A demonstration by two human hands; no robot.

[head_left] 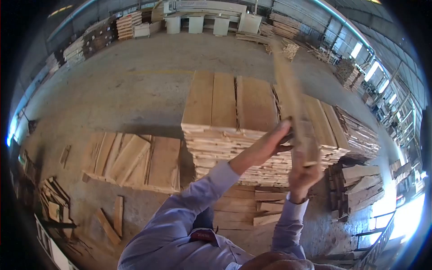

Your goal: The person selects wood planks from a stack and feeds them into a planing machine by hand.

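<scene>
A long wooden board (290, 90) is raised on edge in front of me, its far end blurred by motion. My right hand (305, 177) grips the near end from below, fingers wrapped round it. Against the board's left side is my left hand (269, 141), thumb on top and fingers curled at the edge, partly hidden. Underneath the board stands a tall stack of planks (234, 153), with wide boards laid side by side on top; the raised board covers part of that top layer.
To the left is a lower plank stack (162, 162). Loose strips (118, 216) lie on the floor, near a scrap pile (55, 200). At right are rough offcuts (363, 189). More planks (234, 207) lie low before me. Lumber piles (285, 24) line the far wall.
</scene>
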